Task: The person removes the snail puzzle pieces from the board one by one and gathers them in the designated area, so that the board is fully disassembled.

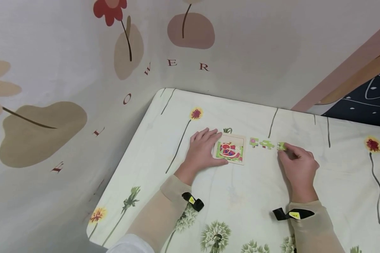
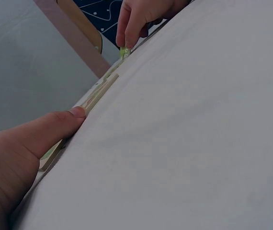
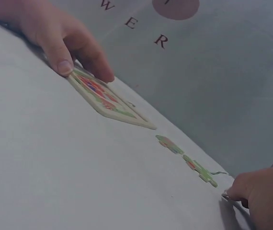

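A square wooden jigsaw board (image 1: 244, 151) with a colourful picture lies flat on the table. My left hand (image 1: 202, 151) grips it from the left, thumb at the near edge and fingers toward the far edge. To the board's right lie two loose puzzle pieces, a pink-and-green one (image 1: 254, 142) and a mostly green one (image 1: 267, 144). Farther right, my right hand (image 1: 300, 167) pinches a green puzzle piece (image 1: 280, 146) between thumb and fingertips. In the left wrist view that pinched piece (image 2: 124, 52) stands tilted up at the fingertips.
A pale tablecloth (image 1: 250, 189) printed with flowers and dandelions covers the table. Behind and to the left hangs a light cloth (image 1: 256, 52) with printed shapes and letters. Each forearm carries a black strap, one on the left sleeve (image 1: 193, 201) and one on the right (image 1: 294, 214).
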`<action>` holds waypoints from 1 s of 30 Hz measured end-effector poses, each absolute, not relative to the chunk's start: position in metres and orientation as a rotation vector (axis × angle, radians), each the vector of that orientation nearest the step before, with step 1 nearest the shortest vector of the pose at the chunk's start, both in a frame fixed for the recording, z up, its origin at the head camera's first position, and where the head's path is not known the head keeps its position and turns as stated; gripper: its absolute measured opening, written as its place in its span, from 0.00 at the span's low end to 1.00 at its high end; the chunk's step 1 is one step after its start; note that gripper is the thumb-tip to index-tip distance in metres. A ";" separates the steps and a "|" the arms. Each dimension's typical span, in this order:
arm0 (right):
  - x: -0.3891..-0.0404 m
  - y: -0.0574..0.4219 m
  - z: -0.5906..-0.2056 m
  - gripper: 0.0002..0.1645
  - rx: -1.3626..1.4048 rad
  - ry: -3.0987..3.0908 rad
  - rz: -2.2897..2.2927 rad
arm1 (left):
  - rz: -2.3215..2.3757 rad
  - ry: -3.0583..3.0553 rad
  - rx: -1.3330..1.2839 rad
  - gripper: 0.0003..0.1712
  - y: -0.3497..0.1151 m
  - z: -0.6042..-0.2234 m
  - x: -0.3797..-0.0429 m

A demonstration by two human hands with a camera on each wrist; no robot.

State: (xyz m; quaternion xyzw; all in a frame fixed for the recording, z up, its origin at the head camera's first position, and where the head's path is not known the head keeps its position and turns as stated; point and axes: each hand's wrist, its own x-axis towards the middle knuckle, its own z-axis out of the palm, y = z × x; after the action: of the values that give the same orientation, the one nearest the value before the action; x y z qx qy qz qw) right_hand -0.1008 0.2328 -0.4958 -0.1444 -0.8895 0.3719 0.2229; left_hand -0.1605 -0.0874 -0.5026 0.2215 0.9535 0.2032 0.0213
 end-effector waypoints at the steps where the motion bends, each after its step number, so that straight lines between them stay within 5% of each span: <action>1: -0.101 0.233 -0.496 0.17 -0.398 -2.457 1.023 | 0.634 2.956 0.688 0.61 -0.087 -0.503 -0.160; 30: -0.107 0.207 -0.497 0.19 -0.262 -2.558 0.884 | 0.691 2.955 0.681 0.61 -0.087 -0.505 -0.160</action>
State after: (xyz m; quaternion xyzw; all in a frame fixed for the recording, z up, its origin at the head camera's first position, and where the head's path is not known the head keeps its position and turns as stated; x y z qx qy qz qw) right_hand -0.1074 0.2067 -0.4971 -0.0941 -0.9199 0.3178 0.2096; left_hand -0.1604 -0.0865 -0.5047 0.2190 0.9500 0.2220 0.0157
